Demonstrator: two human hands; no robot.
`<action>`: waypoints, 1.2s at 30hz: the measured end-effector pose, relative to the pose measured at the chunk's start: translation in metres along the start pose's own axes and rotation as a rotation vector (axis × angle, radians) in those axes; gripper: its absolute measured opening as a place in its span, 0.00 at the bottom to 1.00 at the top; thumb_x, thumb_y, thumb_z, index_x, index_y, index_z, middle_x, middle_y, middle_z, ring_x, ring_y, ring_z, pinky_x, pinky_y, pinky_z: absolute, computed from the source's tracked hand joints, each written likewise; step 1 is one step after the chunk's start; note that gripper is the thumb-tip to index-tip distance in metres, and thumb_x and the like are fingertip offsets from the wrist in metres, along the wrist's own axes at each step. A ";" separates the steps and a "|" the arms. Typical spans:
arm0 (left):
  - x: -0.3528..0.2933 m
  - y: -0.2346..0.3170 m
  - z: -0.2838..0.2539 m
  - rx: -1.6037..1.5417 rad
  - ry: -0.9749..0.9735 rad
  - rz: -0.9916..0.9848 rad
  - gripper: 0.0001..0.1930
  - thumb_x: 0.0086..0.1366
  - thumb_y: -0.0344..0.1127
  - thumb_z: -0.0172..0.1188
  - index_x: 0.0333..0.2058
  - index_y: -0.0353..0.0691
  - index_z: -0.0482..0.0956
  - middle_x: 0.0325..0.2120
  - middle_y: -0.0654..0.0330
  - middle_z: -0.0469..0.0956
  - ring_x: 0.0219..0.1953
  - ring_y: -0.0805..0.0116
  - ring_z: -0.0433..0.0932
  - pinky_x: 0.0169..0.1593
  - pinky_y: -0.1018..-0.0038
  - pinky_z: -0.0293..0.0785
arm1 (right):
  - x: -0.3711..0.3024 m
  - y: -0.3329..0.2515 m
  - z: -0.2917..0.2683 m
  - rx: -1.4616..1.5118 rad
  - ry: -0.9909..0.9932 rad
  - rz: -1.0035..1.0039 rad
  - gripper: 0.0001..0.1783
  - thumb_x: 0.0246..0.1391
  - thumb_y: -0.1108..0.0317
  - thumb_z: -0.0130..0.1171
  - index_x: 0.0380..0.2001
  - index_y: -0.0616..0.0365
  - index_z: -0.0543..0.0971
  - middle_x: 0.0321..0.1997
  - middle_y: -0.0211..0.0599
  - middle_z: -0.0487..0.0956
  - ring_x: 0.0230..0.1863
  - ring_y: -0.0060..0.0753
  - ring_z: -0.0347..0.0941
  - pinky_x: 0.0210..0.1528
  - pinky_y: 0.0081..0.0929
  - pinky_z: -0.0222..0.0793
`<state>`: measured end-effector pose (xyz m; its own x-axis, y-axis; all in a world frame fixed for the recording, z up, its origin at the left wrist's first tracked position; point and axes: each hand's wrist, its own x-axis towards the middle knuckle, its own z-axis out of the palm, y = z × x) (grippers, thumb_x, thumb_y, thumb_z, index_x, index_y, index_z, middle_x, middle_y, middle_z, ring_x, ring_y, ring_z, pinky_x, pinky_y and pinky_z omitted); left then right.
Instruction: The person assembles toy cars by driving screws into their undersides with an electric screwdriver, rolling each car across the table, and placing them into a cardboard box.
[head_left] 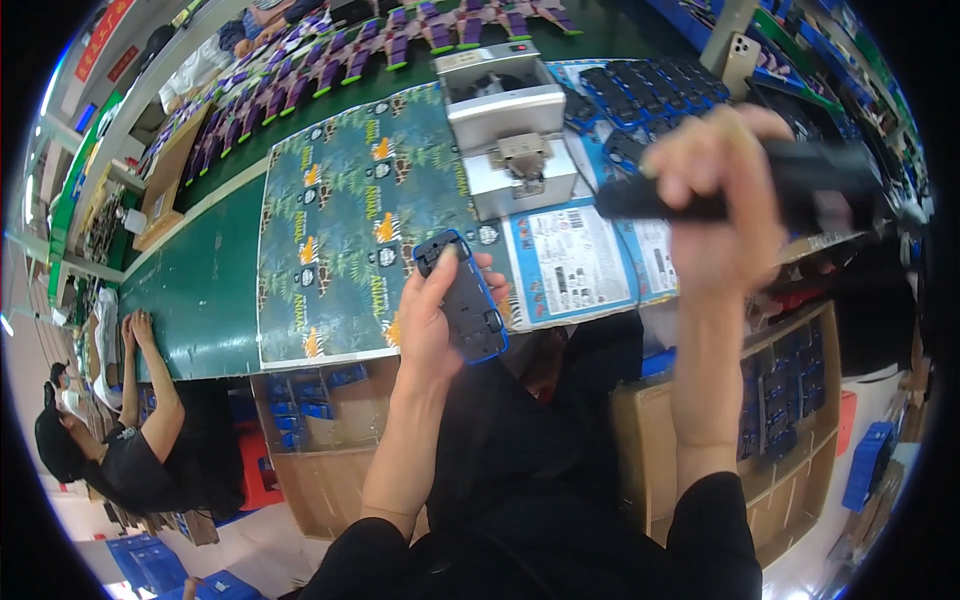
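My left hand (430, 305) is closed around a dark plastic shell with a blue rim (472, 325), its thumb lying on the upper end. The shell is held tilted just in front of the table's near edge. To the right, my right hand (725, 185) is raised and smeared by motion, its fingers wrapped around a long black hand tool (820, 185). The tool's narrower end points left, and its exact kind is blurred. Between and beyond my hands stands a silver metal machine (510, 185) with an open top compartment, resembling a screw feeder.
Several dark, blue-edged shells (625, 95) lie at the back right near a phone (740, 60). Printed sheets (350, 230) cover the green table (200, 285). Purple toys (350, 60) line the back. Cardboard boxes (330, 490) with blue parts stand below. A co-worker (130, 450) sits left.
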<state>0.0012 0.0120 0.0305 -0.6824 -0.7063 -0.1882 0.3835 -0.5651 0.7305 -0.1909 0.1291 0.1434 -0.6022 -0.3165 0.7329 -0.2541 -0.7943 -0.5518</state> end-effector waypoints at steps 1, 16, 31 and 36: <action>0.005 0.001 -0.011 0.070 0.012 -0.007 0.13 0.70 0.39 0.57 0.44 0.35 0.74 0.37 0.52 0.81 0.35 0.63 0.84 0.38 0.66 0.85 | 0.007 0.021 0.017 -0.018 0.008 0.004 0.08 0.58 0.71 0.62 0.37 0.64 0.76 0.21 0.31 0.75 0.20 0.21 0.72 0.28 0.23 0.71; 0.017 -0.008 -0.039 0.161 -0.091 0.118 0.14 0.62 0.31 0.65 0.45 0.35 0.75 0.39 0.52 0.82 0.35 0.67 0.83 0.41 0.70 0.82 | 0.025 0.095 0.070 -0.505 -0.133 0.220 0.10 0.53 0.68 0.68 0.24 0.61 0.78 0.14 0.29 0.75 0.15 0.16 0.69 0.20 0.17 0.63; 0.020 -0.011 -0.031 0.167 -0.062 0.186 0.12 0.60 0.26 0.66 0.42 0.32 0.78 0.36 0.56 0.83 0.35 0.72 0.83 0.42 0.74 0.80 | -0.042 0.040 0.089 0.215 -0.122 0.154 0.08 0.58 0.74 0.57 0.37 0.61 0.69 0.22 0.36 0.70 0.18 0.26 0.67 0.29 0.31 0.72; 0.017 -0.010 -0.035 0.219 -0.038 0.206 0.13 0.59 0.26 0.66 0.43 0.33 0.79 0.33 0.57 0.83 0.33 0.72 0.82 0.41 0.74 0.79 | -0.054 0.053 0.092 0.051 -0.187 0.162 0.04 0.63 0.71 0.50 0.41 0.56 0.70 0.22 0.33 0.68 0.20 0.27 0.66 0.30 0.31 0.70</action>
<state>0.0074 -0.0091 -0.0029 -0.6285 -0.7778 -0.0003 0.3751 -0.3034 0.8759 -0.1022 0.0560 0.1117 -0.4803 -0.5285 0.7000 -0.1244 -0.7490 -0.6508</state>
